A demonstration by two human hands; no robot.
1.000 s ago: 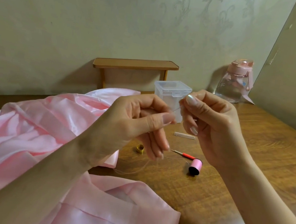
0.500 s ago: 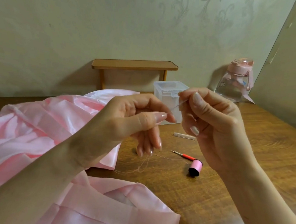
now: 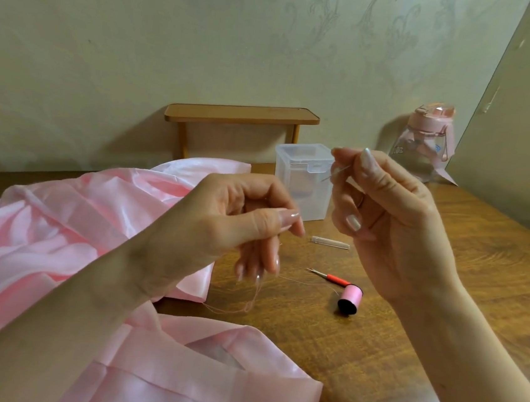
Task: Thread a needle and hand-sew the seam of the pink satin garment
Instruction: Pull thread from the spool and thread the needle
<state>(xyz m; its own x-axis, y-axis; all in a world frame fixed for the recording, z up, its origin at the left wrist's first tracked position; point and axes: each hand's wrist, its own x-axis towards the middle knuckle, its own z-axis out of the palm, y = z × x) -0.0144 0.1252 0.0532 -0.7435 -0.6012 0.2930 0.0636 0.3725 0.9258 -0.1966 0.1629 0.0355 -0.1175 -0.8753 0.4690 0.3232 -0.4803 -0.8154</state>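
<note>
Needle (image 3: 334,173) is pinched between thumb and forefinger of the right hand (image 3: 395,227), raised just in front of the clear box (image 3: 295,184). Left of the box and lower, the left hand (image 3: 234,227) pinches pink thread (image 3: 248,309) trailing onto the desk (image 3: 371,359), with the pink satin garment (image 3: 58,228) heaped farther left.

Nothing legible showed anywhere: no words, brand or numbers could be read. The clear bottle (image 3: 420,160) with the pink lid bore a small pale mark and a blue patch, both too small and blurred to decipher
</note>
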